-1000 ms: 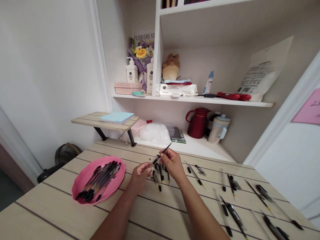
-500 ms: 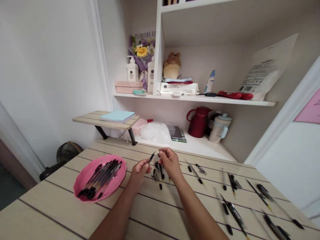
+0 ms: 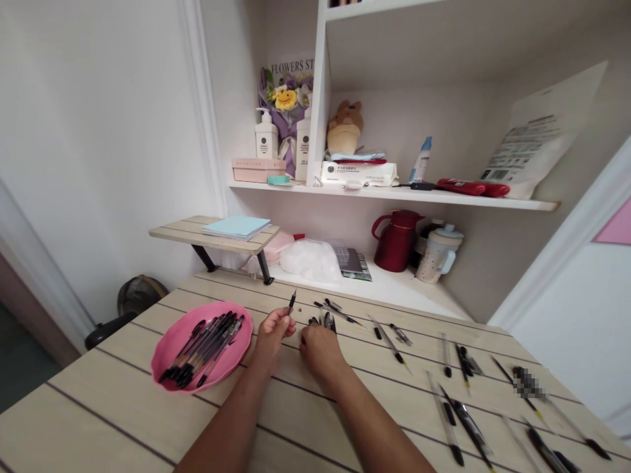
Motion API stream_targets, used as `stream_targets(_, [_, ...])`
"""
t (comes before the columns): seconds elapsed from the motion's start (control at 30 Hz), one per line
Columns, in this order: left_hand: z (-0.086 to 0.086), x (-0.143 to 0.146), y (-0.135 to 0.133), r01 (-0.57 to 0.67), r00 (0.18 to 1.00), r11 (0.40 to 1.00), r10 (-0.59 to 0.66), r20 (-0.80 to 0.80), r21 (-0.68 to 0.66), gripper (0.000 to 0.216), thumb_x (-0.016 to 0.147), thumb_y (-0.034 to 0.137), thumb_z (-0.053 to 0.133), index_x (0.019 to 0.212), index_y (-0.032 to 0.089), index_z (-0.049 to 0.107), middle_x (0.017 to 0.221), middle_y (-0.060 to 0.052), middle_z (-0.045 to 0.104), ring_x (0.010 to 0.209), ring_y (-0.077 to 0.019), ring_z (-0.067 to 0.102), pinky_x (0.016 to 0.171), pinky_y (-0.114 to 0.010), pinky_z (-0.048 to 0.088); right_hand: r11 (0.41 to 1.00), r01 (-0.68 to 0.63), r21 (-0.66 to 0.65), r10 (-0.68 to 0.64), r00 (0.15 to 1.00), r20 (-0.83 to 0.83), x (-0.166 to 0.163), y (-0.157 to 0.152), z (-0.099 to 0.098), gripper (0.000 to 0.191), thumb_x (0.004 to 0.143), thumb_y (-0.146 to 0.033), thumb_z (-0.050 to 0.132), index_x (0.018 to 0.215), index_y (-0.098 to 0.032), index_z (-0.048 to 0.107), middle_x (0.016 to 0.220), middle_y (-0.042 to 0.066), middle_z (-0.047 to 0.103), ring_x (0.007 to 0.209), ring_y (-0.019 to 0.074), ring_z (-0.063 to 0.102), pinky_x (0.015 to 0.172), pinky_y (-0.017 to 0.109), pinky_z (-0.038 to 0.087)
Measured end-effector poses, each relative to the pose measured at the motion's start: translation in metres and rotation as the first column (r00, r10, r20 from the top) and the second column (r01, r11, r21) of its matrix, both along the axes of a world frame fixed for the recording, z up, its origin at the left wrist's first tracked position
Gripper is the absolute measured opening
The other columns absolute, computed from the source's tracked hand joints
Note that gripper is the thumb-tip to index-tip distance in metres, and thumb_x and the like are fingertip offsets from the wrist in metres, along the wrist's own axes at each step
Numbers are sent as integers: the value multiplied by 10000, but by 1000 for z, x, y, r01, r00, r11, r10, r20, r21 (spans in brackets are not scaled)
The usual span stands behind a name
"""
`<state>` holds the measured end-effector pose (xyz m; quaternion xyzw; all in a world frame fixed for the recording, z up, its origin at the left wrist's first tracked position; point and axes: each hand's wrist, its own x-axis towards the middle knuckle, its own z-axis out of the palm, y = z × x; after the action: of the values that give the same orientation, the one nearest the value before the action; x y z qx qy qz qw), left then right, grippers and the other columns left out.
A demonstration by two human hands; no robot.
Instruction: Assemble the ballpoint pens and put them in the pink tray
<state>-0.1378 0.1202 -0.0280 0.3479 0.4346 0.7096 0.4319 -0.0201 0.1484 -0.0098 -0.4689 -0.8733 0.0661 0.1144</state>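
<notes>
My left hand [image 3: 276, 328] is closed round a black pen [image 3: 292, 301], its tip pointing up and away from me. Just to the right, my right hand [image 3: 320, 348] is lowered to the tabletop over a small cluster of black pen parts [image 3: 324, 320]; its fingertips are hidden behind the hand, so I cannot see what they grip. Left of both hands stands a pink scalloped dish [image 3: 165, 335] with several black pens [image 3: 210, 345] lying in it. A tiny dark piece [image 3: 300, 310] lies on the table between the hands.
Loose pen barrels [image 3: 389, 338], refills and caps are spread over the right side of the slatted table [image 3: 276, 427]. A small raised stand [image 3: 185, 228] with blue paper [image 3: 236, 227] is at the back left. A red jug [image 3: 397, 243] and a tumbler [image 3: 438, 256] stand behind.
My right hand has come down and towards me, from near the pen tip to the pen parts on the table. The pen in my left hand now points more upright. The view has shifted slightly.
</notes>
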Motion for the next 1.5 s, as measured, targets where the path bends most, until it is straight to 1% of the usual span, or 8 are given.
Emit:
stream_targets(0.13, [0,3,0,66,997,997,-67,-35,-39,363,597,299,671,909,125,603,651,-6,605,530,-85,505,545,-216,385,999,24,-34,-35,922,-385,7,13,3,125,678,-144,512,679,-161,637,725,77,638,664,170,578,593,254,378])
stream_targets(0.27, [-4,4,1,98,991,993,-104,-87,-68,353,612,311,654,906,123,606,614,2,592,515,-83,495,538,-214,378,966,-61,-252,-186,515,-837,17,30,11,156,679,-257,537,766,-161,622,560,-1,582,494,135,511,499,247,381])
stream_targets(0.37, [-8,5,2,113,985,991,-121,-127,-64,347,617,313,644,904,120,612,603,3,589,503,-81,490,522,-209,368,906,-179,-383,-348,200,-916,22,34,19,267,637,-351,594,815,-153,614,630,8,621,456,108,493,437,225,360])
stream_targets(0.47, [-10,5,3,130,980,990,-137,-142,-56,335,625,302,638,902,115,615,598,1,591,499,-77,488,511,-203,358,881,-235,-411,-412,51,-910,24,31,27,302,577,-361,655,786,-148,609,683,29,649,432,78,466,392,196,318])
stream_targets(0.67, [-9,6,2,132,983,989,-139,-124,-60,373,610,302,658,923,103,609,605,-7,598,499,-78,492,516,-207,362,877,-265,-400,-405,37,-914,21,26,31,283,558,-350,680,743,-145,616,663,2,623,409,51,422,378,181,307])
stream_targets(1.07, [-7,6,2,115,982,991,-124,-145,-71,380,587,334,668,892,112,622,595,-7,598,496,-85,494,510,-210,363,874,-246,-420,-384,181,-905,14,25,20,258,573,-339,666,732,-142,622,593,-14,585,398,60,413,396,196,324])
stream_targets(1.27, [-5,7,-1,111,984,991,-120,-135,-70,405,580,339,674,907,106,623,600,-14,604,501,-87,497,515,-214,371,846,-296,-443,-393,214,-894,19,24,22,377,586,-365,649,890,-142,639,605,-13,585,393,54,409,377,181,275])
stream_targets(1.5, [-5,7,0,105,985,992,-112,-129,-67,428,575,346,686,917,95,633,591,-22,611,495,-89,501,511,-214,381,876,-279,-393,-334,236,-913,18,26,19,295,580,-371,644,760,-137,662,534,-29,547,398,59,384,398,195,288])
